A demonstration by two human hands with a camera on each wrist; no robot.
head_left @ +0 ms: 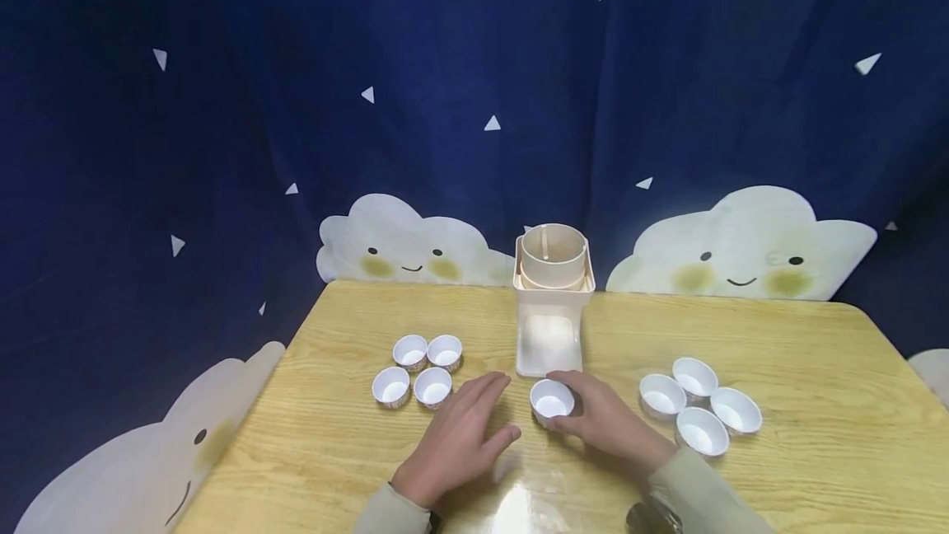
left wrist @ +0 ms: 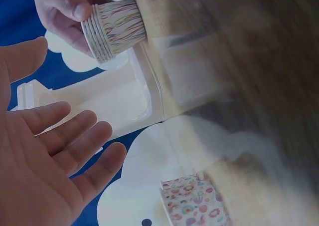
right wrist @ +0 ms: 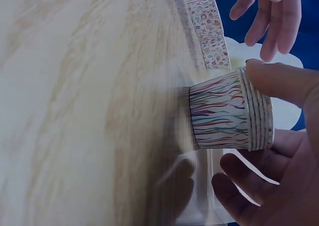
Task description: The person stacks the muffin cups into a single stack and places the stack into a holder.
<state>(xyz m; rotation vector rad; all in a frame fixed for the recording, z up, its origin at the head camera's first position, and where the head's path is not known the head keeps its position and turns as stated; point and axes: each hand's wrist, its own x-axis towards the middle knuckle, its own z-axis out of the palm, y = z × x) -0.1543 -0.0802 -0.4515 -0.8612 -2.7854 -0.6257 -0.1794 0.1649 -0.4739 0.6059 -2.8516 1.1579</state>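
Note:
My right hand (head_left: 611,423) grips a stack of nested paper baking cups (head_left: 552,402) between thumb and fingers. White inside, the stack has thin wavy coloured lines on its outer wall (right wrist: 219,113) and several rims layered at the top. It stands upright on the table in front of a cream plastic stand (head_left: 550,340). To its left, my left hand (head_left: 463,439) hovers with the fingers extended and the thumb apart, holding nothing. In the left wrist view, the palm (left wrist: 35,176) of that hand faces the stand.
On the left of the table (head_left: 311,443) is a cluster of several white-lined paper cups (head_left: 390,387). Another cluster of several cups (head_left: 702,433) sits to the right. A round cream container (head_left: 553,262) tops the stand. Behind hangs a dark blue curtain (head_left: 445,39) with clouds.

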